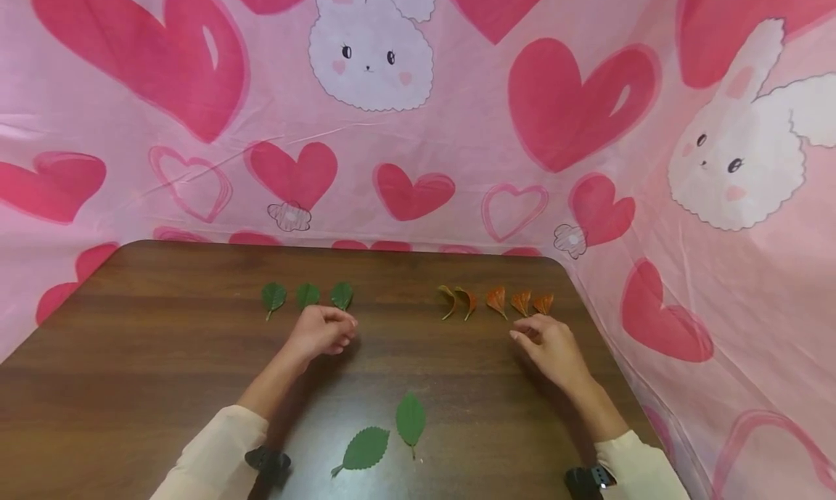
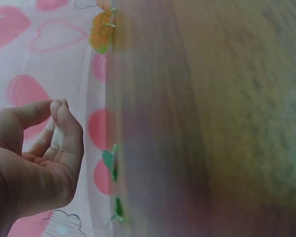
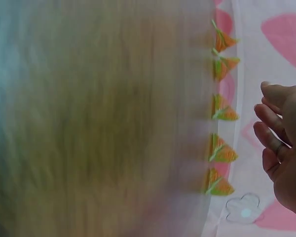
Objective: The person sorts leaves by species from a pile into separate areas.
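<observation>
Three small rounded green leaves, the left one (image 1: pixel 273 295), the middle one (image 1: pixel 308 294) and the right one (image 1: pixel 342 294), form a row at the table's far left. Just below the right one is my left hand (image 1: pixel 322 331), its thumb and index fingertips together in the left wrist view with nothing visible between them. To the right runs a row of several orange leaves (image 1: pixel 496 300), two of them curled up. My right hand (image 1: pixel 551 346) hovers near the rightmost orange leaf (image 1: pixel 543 304), fingers loosely bent and holding nothing.
Two larger green leaves, a tilted one (image 1: pixel 366 449) and an upright one (image 1: pixel 411 418), lie nearer the front of the brown wooden table (image 1: pixel 163 369). A pink cloth (image 1: pixel 418 137) with hearts and rabbits hangs behind the table and along its right side.
</observation>
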